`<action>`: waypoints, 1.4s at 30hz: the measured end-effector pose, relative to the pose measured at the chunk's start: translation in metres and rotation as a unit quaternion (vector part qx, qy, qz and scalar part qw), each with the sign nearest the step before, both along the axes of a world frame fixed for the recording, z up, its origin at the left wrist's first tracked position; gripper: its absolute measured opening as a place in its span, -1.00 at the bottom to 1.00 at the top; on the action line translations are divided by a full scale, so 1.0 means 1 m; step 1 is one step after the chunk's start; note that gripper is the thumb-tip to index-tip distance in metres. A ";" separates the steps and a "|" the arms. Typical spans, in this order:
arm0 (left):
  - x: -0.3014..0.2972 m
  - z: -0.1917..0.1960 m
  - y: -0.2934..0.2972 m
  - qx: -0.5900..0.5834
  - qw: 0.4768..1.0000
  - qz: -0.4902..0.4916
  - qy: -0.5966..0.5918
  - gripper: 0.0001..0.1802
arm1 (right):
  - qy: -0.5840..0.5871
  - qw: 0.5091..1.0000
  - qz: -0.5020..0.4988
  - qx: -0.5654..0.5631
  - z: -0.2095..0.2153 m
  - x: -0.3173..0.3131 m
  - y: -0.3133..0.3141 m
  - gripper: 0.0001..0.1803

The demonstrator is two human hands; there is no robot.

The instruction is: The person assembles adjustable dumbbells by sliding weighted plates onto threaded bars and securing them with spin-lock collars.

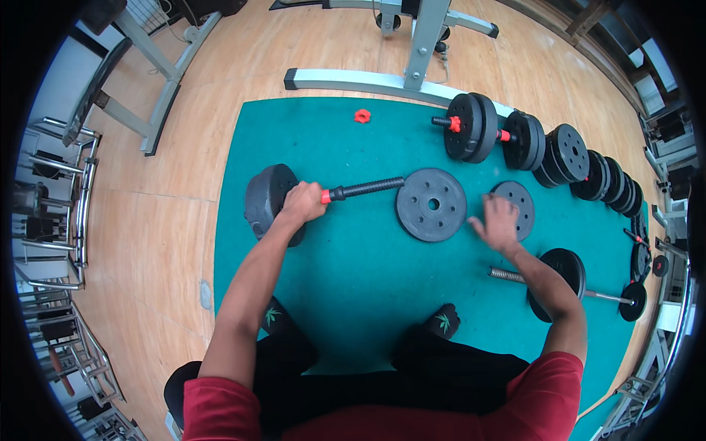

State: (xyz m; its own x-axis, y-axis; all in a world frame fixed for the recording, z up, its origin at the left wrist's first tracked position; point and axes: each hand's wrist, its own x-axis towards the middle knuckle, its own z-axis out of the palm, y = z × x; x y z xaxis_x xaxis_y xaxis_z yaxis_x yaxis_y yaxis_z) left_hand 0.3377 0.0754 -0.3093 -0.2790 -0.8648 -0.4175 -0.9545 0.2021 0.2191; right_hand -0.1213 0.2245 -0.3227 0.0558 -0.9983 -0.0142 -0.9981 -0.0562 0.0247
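Note:
My left hand [304,201] is closed around the handle of a dumbbell [260,204], just beside its black plates. The dumbbell's other end, a bare black threaded bar with a red ring at its base, points right. Its tip is at the edge of a large round weight plate [434,226] lying flat. My right hand [498,223] has its fingers apart over the left side of a smaller weight plate [523,200]; contact is hard to tell. A red star-shaped collar nut [362,116] lies beyond the dumbbell.
All this lies on a green mat [323,275]. A loaded dumbbell [471,128] and several more plates line its right side. A barbell with a plate [563,283] lies under my right forearm. A grey machine frame [353,79] stands at the far edge. My feet [443,322] are close by.

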 end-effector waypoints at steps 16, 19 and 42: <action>-0.007 0.008 0.000 0.020 0.999 0.022 0.011 -0.78 | 0.038 0.965 0.217 0.139 -0.001 0.121 -0.019 0.22; -0.006 0.006 0.000 0.021 0.999 0.027 0.006 -0.75 | 0.023 0.961 0.241 0.134 0.014 0.107 -0.026 0.19; -0.015 0.005 -0.008 0.027 0.998 0.050 -0.015 -0.70 | -0.268 0.960 -0.071 -0.037 0.062 0.101 -0.134 -0.29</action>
